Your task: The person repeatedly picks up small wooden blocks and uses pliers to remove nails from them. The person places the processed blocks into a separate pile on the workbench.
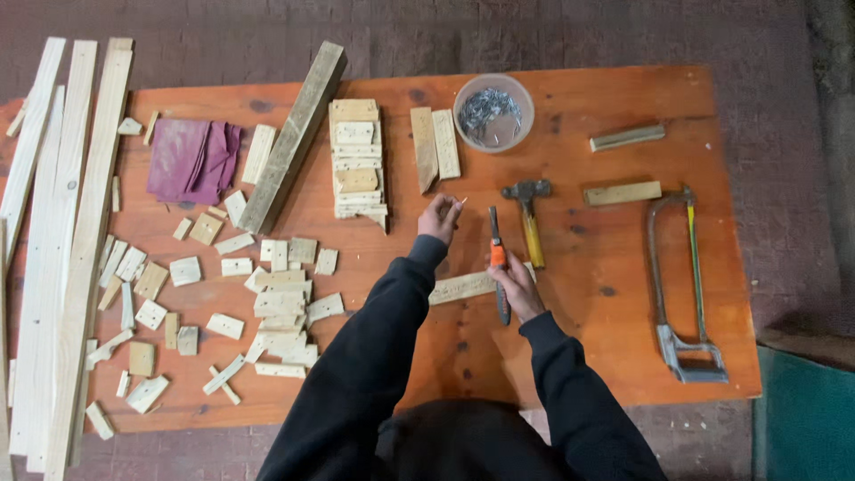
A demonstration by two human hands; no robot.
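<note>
A round clear bowl (493, 112) sits near the far edge of the orange wooden table (570, 356), and it is full of small grey nails, too many to count. The left hand (440, 218) is lifted a little above the table, below the bowl, and its fingertips are pinched together on one thin nail (462, 202). The right hand (515, 283) is wrapped around a tool with an orange and black handle (498, 258); I cannot tell just what kind of tool it is. Under that hand lies one flat wood strip (461, 287), touching the hand. One hammer (528, 214) with a yellow handle lies just beside the tool, on its right. One hacksaw (681, 285) lies near the right end of the table. Two short wood bars (626, 165) lie above the saw, one over the other and a bit apart. Two flat wood pieces (435, 145) lie side by side next to the bowl. One neat stack of small boards (357, 158) sits left of them, and one long thick beam (294, 138) leans across the table beside it. One purple cloth (191, 160) lies farther left. Lots of little wood blocks (267, 303) are scattered on the left part of the table. About four long planks (62, 249) lie along the left edge.
</note>
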